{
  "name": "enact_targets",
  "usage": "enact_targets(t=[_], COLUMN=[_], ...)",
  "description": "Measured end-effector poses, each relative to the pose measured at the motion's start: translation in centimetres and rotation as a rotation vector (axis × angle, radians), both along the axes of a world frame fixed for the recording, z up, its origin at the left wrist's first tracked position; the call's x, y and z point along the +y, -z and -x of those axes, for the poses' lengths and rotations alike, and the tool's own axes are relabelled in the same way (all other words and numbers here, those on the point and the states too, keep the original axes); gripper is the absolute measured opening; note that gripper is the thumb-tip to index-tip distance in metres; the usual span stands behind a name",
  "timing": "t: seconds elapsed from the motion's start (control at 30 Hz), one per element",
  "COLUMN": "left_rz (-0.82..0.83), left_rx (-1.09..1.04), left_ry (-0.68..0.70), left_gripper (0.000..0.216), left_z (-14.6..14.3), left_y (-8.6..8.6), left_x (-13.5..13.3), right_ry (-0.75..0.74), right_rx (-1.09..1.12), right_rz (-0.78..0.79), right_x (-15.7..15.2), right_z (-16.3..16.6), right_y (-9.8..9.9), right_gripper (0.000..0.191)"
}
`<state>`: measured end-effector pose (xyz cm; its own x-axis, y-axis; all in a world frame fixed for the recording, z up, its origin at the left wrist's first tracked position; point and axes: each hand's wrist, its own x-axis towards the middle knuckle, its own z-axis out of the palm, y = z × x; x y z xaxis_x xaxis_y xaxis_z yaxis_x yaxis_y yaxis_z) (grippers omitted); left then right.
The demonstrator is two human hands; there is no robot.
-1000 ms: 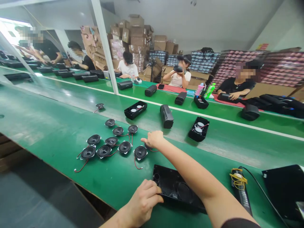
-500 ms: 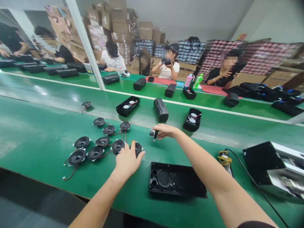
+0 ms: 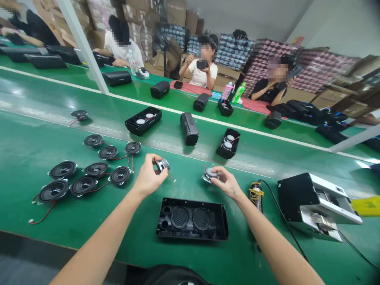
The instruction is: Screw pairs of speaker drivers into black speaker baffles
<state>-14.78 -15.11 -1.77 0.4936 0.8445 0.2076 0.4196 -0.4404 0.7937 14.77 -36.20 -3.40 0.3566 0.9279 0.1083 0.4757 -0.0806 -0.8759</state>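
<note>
My left hand (image 3: 150,177) is closed on a small round speaker driver (image 3: 162,164), tilted and lifted above the bench, its thin wire hanging down. Farther right, my right hand (image 3: 227,181) has its fingers on a second speaker driver (image 3: 210,173), which lies magnet side up at the bench surface. Between my forearms sits a black speaker housing (image 3: 190,233), its inner side up, with two round mesh grilles showing. Several more speaker drivers (image 3: 84,185) with red wires lie cone up to the left of my left hand.
Black speaker housings (image 3: 189,128) stand along the green line beyond, some holding drivers. To the right are an electric screwdriver (image 3: 255,194) with yellow binding, its black cable, and a black and silver machine (image 3: 314,206). Co-workers sit across the line, near a metal post (image 3: 84,47).
My left hand has picked up a driver from the group. My right hand has brought its driver down to the bench on the right. The view has shifted, uncovering the whole near housing.
</note>
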Motion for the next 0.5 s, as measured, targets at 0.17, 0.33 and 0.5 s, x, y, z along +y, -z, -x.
enact_targets(t=[0.17,0.33,0.5], left_rz=[-0.011,-0.066,-0.136], left_rx=[-0.247,-0.205,-0.032], left_ry=[0.004,0.005,0.015], left_gripper=[0.042,0.039,0.042], left_z=[-3.4,-2.4,1.6], left_y=[3.1,5.6,5.6], left_x=[-0.8,-2.0,-2.5], right_ry=[-0.042,-0.112,-0.103], right_rx=[-0.222,-0.363,-0.453], right_rz=[-0.061,-0.021,0.064], right_x=[-1.1,-1.6,-1.9], right_z=[-0.7,-0.9,-0.7], right_y=[1.4,1.7,1.3], right_gripper=[0.035,0.035,0.036])
